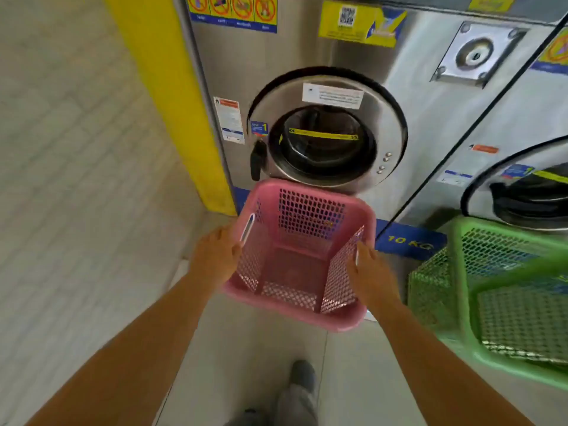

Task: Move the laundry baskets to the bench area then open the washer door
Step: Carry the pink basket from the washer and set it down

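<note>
An empty pink mesh laundry basket (pixel 307 193) sits tilted in front of the steel washer, just below the round door (pixel 384 118). My left hand (pixel 213 256) grips the basket's left rim beside its handle slot. On the opposite rim, my right hand (pixel 368 275) has hold of it. The washer door is closed, with its black handle (pixel 257 159) on the left edge and dark glass in the middle. A green mesh basket (pixel 461 272) stands to the right, partly cut off by the frame edge.
A yellow pillar (pixel 172 87) flanks the washer on the left, with pale tiled floor (pixel 76 210) beyond it. A second washer (pixel 528 192) stands to the right, behind the green basket. My shoe (pixel 302 376) is on the floor below the pink basket.
</note>
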A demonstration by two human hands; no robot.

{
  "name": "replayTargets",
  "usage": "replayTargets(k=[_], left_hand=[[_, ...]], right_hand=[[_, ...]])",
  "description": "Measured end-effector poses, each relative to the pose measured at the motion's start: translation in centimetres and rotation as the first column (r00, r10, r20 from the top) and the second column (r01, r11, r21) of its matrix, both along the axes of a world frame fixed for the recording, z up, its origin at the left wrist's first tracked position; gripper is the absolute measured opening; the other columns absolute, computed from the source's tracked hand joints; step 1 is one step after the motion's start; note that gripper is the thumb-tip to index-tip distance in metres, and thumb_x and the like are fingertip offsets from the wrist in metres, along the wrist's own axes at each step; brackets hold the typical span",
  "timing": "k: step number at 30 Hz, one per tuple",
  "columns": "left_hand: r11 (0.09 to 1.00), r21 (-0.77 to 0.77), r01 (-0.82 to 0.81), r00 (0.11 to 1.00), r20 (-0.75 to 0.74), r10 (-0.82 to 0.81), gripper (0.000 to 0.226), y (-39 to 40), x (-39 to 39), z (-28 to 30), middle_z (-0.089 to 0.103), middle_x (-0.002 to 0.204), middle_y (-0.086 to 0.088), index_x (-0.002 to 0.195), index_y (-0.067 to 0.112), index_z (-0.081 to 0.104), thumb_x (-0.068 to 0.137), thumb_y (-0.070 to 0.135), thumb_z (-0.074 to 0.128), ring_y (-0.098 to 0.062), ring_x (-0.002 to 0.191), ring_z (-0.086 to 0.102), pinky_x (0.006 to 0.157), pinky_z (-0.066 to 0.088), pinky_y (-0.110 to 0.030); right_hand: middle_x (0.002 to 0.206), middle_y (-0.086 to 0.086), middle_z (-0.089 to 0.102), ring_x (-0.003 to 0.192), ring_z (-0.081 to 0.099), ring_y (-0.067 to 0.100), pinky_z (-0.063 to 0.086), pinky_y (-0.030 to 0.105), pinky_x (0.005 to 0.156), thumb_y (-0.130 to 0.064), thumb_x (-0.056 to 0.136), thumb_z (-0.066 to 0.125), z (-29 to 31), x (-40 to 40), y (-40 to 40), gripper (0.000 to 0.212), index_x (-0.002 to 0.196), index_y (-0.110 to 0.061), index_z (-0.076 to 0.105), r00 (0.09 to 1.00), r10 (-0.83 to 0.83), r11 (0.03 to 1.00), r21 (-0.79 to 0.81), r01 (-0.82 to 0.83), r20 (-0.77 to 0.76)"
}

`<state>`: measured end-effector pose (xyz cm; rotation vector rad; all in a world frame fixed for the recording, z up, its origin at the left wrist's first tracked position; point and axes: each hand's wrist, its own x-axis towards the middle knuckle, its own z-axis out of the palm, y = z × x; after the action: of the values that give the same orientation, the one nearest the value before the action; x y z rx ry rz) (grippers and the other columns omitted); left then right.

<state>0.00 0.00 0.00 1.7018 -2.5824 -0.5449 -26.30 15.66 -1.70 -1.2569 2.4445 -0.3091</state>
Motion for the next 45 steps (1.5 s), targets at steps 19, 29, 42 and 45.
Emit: replayTargets(k=[19,29,42,45], left_hand=[[0.923,0.159,-0.350,0.934,-0.023,0.358,0.072,-8.4,-6.6,-16.3,0.035,0.148,-0.025,0.150,0.004,0.016,0.092,0.020,0.055,-0.047,0.131,0.040,0.104,0.035,-0.055],[0.882,0.162,-0.443,0.882,-0.096,0.461,0.034,-8.0,-5.5,-16.7,0.061,0.115,-0.024,0.123,0.006,0.042,0.095,0.022,0.050,-0.047,0.100,0.059,0.080,0.044,-0.048],[0.733,0.205,-0.649,0.725,-0.124,0.677,0.033,3.7,4.9,-16.1,0.063,0.113,-0.018,0.123,0.012,0.044,0.093,0.024,0.051,-0.040,0.094,0.061,0.071,0.040,-0.039],[0.682,0.206,-0.701,0.671,-0.131,0.730,0.032,7.0,8.5,-16.0,0.064,0.110,-0.016,0.120,0.012,0.045,0.091,0.023,0.053,-0.035,0.088,0.060,0.070,0.039,-0.037]], right_hand=[[0.160,0.017,0.013,0.137,0.034,0.042,0.042,0.054,0.099,-0.018,0.093,0.051,-16.5,-6.9,-4.5,0.078,0.154,-0.017,0.002,0.924,-0.357,0.929,-0.045,0.366,0.139],[0.155,0.010,0.029,0.119,0.053,0.039,0.048,0.045,0.084,-0.009,0.094,0.046,-16.7,-6.3,-3.9,0.073,0.154,-0.023,0.007,0.920,-0.363,0.910,-0.158,0.384,0.144],[0.155,0.004,0.032,0.120,0.053,0.037,0.047,0.045,0.090,-0.013,0.094,0.048,-14.5,0.1,0.9,0.070,0.153,-0.024,0.014,0.960,-0.203,0.967,-0.116,0.228,0.194],[0.153,0.001,0.037,0.118,0.056,0.037,0.048,0.047,0.092,-0.019,0.094,0.051,-14.2,2.8,2.4,0.069,0.152,-0.030,0.014,0.967,-0.155,0.978,-0.106,0.179,0.202]])
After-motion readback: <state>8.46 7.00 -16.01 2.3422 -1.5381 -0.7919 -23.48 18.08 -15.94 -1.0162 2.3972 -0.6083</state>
